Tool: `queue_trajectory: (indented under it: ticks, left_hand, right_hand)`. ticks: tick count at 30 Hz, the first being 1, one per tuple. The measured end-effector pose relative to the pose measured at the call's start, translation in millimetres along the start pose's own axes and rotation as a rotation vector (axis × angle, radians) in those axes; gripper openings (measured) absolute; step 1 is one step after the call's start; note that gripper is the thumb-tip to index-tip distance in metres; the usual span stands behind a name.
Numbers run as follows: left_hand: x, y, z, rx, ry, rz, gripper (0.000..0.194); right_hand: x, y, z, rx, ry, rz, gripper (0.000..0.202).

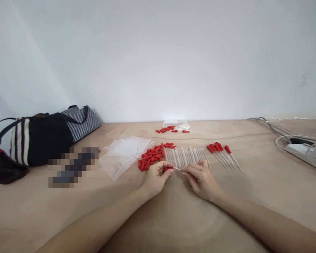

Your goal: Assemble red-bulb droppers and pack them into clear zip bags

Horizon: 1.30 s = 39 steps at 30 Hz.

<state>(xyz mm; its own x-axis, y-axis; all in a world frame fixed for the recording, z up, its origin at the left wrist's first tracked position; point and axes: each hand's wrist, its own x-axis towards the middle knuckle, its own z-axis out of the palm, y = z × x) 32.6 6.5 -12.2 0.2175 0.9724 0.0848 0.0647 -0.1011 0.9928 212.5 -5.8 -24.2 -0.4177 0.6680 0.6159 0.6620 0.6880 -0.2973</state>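
Note:
Between thumb and fingers, my left hand (156,178) pinches a red rubber bulb (168,169). My right hand (202,179) grips a clear glass tube (177,169), whose end meets or nearly meets the bulb's open end. Just beyond my hands lies a row of clear tubes (184,156) side by side. A pile of loose red bulbs (152,154) sits left of the row. Several droppers with red bulbs on them (222,153) lie fanned out to the right of the tubes.
Clear zip bags (125,153) overlap left of the bulb pile. Further back are more red bulbs (165,129) by a clear bag (176,123). Fabric bags (47,138) stand at the left. Cables (275,130) and a white box (305,154) are at the right.

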Motion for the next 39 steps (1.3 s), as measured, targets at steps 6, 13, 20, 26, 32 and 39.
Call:
queue_trajectory:
  ticks: [6,13,20,26,32,39]
  left_hand:
    - [0,-2,-0.5,0.042,0.017,0.033,0.018]
    - [-5,-1,-0.5,0.116,0.048,0.088,0.021]
    - [-5,-8,-2.2,0.139,0.069,0.143,0.021]
    - [-5,-5,-2.5,0.083,0.024,0.097,0.022]
    - [-5,-8,-3.5,0.086,-0.039,0.106,0.024]
    - [-7,-13,-4.3,0.143,-0.014,0.173,0.028]
  right_hand:
    - [5,8,-1,-0.054,0.023,-0.089,0.021]
    - [7,10,-2,-0.144,0.081,-0.179,0.023]
    - [6,3,-3,-0.114,0.039,-0.13,0.02]
    - [7,5,-9,-0.148,0.057,-0.184,0.021]
    - [9,9,-15,-0.266,0.097,-0.329,0.028]
    - [7,4,-9,-0.148,0.077,-0.202,0.02]
